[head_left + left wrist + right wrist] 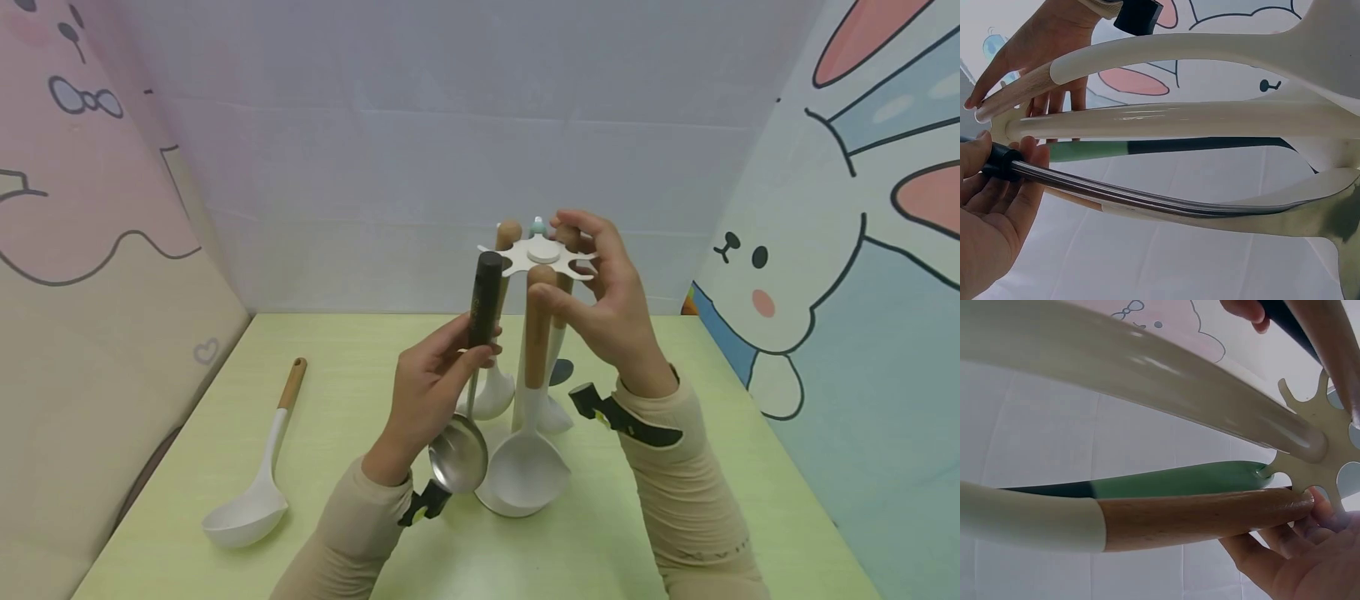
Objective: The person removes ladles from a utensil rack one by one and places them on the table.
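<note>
The metal ladle [460,456] is held by the left hand [431,383], black handle [486,296] up, just left of the white rack [543,250], which is gripped by the right hand [611,308].

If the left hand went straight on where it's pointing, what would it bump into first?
Probably the rack's white top or a wooden handle hanging there, though the black-handled ladle in the left hand might touch before the fingers. Depth is hard to judge.

The head view is softly, evenly lit; in both wrist views, highlights are caught along the pole [1169,378].
</note>
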